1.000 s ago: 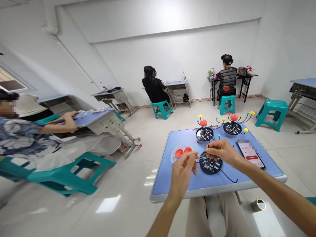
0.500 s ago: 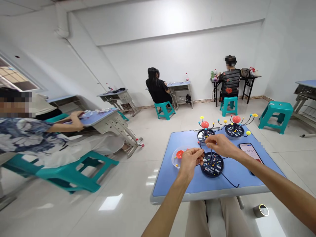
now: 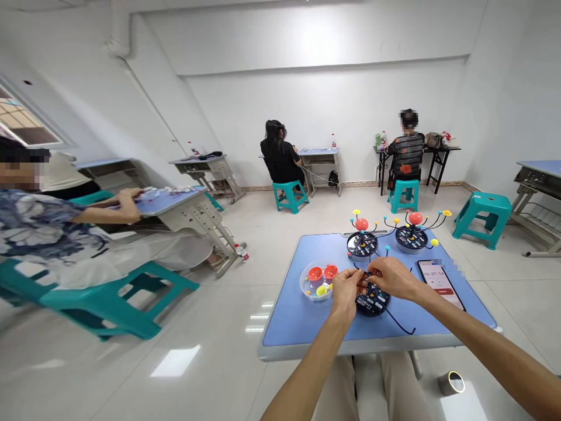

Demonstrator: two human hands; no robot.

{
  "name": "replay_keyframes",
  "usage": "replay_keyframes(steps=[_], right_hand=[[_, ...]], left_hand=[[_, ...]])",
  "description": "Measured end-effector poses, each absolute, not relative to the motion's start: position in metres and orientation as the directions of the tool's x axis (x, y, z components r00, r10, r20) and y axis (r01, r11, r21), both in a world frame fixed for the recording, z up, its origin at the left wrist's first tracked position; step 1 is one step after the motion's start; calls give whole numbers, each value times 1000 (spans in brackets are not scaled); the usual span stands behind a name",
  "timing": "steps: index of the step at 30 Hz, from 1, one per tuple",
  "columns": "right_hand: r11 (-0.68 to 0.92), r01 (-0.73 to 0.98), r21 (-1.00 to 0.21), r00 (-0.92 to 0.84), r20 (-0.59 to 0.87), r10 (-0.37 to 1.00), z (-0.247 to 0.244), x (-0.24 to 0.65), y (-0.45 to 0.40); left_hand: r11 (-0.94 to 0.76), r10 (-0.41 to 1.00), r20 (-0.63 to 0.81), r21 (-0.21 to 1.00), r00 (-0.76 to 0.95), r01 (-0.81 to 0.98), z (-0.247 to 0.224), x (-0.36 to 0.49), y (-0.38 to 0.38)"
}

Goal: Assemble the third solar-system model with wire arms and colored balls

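Note:
My left hand (image 3: 347,287) and my right hand (image 3: 391,276) meet above a round black base (image 3: 371,305) of a solar system model. Both are closed, fingertips pinched together around a thin black rod, mostly hidden by the fingers. White print and small coloured marks cover the base, and a bent black rod (image 3: 401,323) sticks out from it toward the front right. Left of my left hand, a clear round tray (image 3: 302,286) holds red half-balls (image 3: 315,273), a yellow piece (image 3: 321,290) and smaller bits.
Two built-up models, one with a red ball (image 3: 362,224) and another with a red ball (image 3: 415,218), stand at the desk's back. A phone (image 3: 440,283) showing a timer lies at right. Other people sit at desks around the room. A dark cylinder (image 3: 451,383) stands on the floor.
My right hand has come down and left, so the fingertips of both hands now meet over the base. The view has shifted slightly, and more of the clear tray shows.

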State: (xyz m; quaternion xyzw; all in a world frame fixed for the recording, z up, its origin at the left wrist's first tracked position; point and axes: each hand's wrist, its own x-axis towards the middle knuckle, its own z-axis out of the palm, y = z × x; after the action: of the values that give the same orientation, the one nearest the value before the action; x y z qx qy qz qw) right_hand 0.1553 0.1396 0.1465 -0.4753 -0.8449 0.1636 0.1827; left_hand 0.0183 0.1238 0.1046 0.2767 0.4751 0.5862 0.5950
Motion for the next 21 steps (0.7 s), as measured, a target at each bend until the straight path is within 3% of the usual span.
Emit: replay_keyframes(steps=[5, 21], right_hand=[[540, 762, -357, -529, 139, 837, 138, 152, 142], [494, 830, -258, -497, 57, 866, 137, 146, 142]], left_hand=[[176, 956, -259, 881, -136, -439, 99, 22, 124], [210, 943, -297, 882, -152, -422, 92, 23, 126]])
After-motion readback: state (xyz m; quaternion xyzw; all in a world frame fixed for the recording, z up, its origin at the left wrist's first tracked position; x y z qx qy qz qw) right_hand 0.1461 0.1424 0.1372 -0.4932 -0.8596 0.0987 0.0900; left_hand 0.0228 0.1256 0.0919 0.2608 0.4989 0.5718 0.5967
